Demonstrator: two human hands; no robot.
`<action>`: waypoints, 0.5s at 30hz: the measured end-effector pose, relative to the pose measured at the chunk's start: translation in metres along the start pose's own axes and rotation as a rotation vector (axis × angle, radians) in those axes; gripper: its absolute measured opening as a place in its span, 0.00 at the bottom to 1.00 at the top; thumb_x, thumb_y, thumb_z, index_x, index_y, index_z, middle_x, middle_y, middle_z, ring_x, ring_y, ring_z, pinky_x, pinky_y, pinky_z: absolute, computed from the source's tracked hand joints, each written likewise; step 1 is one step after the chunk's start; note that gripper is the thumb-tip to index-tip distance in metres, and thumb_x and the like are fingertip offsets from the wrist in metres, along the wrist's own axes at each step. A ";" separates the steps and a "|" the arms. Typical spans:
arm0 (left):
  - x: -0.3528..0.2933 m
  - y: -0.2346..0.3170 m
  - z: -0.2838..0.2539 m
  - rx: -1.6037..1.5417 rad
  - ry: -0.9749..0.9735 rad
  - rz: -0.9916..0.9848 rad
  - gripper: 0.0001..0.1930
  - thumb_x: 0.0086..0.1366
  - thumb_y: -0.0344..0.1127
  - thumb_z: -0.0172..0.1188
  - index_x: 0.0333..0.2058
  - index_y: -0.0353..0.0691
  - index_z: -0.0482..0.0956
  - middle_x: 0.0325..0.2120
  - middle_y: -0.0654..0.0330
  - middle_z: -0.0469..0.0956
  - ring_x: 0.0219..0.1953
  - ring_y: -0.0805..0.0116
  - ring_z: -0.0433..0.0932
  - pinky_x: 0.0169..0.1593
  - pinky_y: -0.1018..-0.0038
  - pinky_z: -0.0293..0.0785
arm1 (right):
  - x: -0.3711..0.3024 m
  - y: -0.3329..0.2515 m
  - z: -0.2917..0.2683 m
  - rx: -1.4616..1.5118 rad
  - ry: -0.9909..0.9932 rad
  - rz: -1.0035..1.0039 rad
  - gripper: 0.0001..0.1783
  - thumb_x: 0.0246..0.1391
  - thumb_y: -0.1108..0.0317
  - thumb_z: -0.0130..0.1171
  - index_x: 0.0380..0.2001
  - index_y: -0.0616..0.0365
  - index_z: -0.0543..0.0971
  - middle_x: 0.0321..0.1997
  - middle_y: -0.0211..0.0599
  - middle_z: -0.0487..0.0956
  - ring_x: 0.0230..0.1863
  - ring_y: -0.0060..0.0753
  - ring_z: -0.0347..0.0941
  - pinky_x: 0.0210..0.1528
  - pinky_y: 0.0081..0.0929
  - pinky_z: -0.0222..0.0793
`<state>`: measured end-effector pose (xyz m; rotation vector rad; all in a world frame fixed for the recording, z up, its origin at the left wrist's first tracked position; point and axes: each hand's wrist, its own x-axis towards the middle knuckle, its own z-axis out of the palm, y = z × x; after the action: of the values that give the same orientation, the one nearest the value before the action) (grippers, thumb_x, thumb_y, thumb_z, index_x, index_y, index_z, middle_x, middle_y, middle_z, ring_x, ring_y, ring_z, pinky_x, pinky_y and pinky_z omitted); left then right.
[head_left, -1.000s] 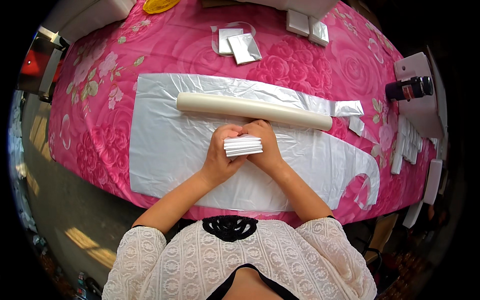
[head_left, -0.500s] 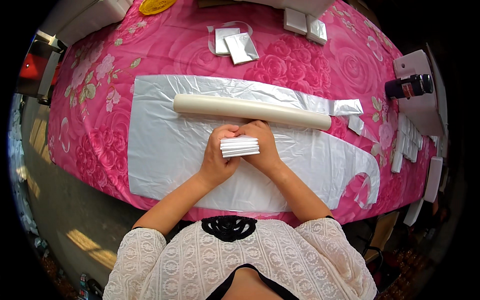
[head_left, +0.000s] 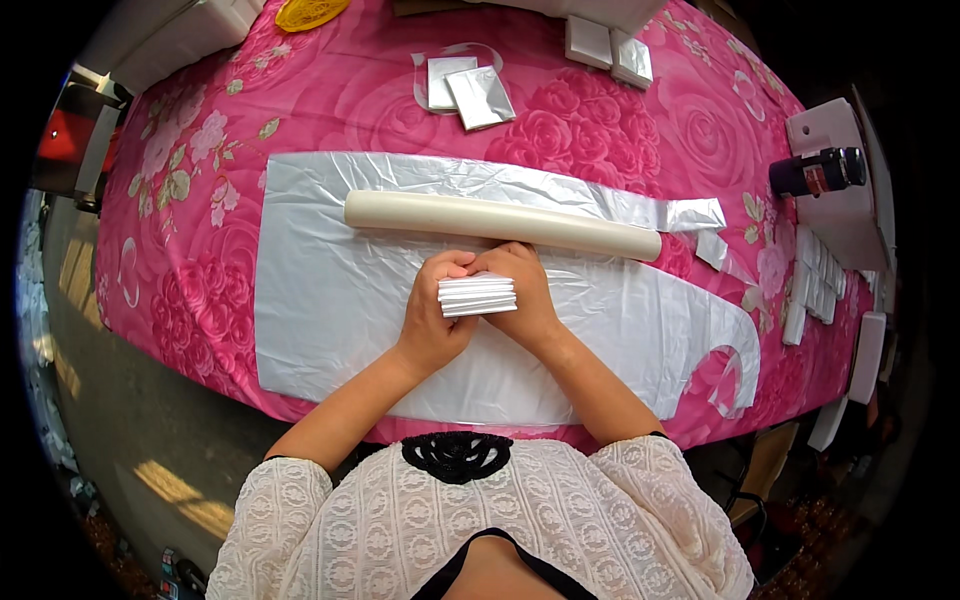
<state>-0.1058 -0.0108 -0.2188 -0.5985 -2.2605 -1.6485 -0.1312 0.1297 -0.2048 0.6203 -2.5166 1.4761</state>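
Between my two hands is a stack of thin white packets, its layered edges facing me. My left hand is wrapped round the stack's left side. From the right, my right hand grips the other side, fingers curled behind it. Both hands are over a silvery plastic sheet spread on the table. Just beyond my knuckles lies a long cream-coloured tube, slanting across the sheet. Whatever the fingers do behind the stack is hidden.
A pink floral cloth covers the table. Two flat silvery packets lie beyond the tube, with more white packets at the back. On the right are a dark bottle, a white box and stacked packets.
Almost nothing differs. The whole scene has shifted a hair to the left, and both hands keep the same grip on the stack.
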 end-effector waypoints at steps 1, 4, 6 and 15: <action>-0.001 0.000 0.000 -0.013 -0.008 -0.009 0.27 0.46 0.21 0.59 0.45 0.40 0.58 0.43 0.48 0.66 0.44 0.52 0.68 0.48 0.64 0.65 | 0.000 0.000 0.000 -0.001 0.000 -0.003 0.11 0.30 0.71 0.64 0.23 0.51 0.76 0.25 0.27 0.76 0.32 0.35 0.69 0.43 0.32 0.60; -0.004 -0.001 -0.001 -0.027 -0.036 -0.030 0.26 0.47 0.20 0.57 0.46 0.40 0.58 0.43 0.47 0.65 0.45 0.50 0.68 0.49 0.63 0.64 | -0.001 -0.001 0.000 0.006 -0.010 0.017 0.11 0.30 0.71 0.64 0.23 0.51 0.76 0.25 0.28 0.76 0.32 0.36 0.68 0.43 0.32 0.60; -0.003 -0.001 -0.003 -0.009 -0.059 -0.022 0.26 0.48 0.19 0.56 0.46 0.40 0.58 0.43 0.47 0.65 0.46 0.50 0.67 0.50 0.62 0.63 | 0.000 0.000 -0.001 0.005 -0.004 0.008 0.10 0.31 0.71 0.64 0.23 0.51 0.76 0.24 0.29 0.76 0.31 0.36 0.68 0.43 0.32 0.60; 0.099 0.015 -0.050 -0.158 -0.030 -0.095 0.11 0.64 0.24 0.43 0.45 0.33 0.62 0.41 0.55 0.69 0.45 0.69 0.68 0.51 0.74 0.62 | 0.001 -0.004 -0.008 -0.045 -0.113 0.038 0.14 0.33 0.68 0.68 0.28 0.53 0.77 0.28 0.28 0.76 0.33 0.34 0.67 0.44 0.31 0.59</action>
<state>-0.1860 -0.0380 -0.1462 -0.5631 -2.2258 -1.8898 -0.1308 0.1352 -0.1975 0.6706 -2.6526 1.4309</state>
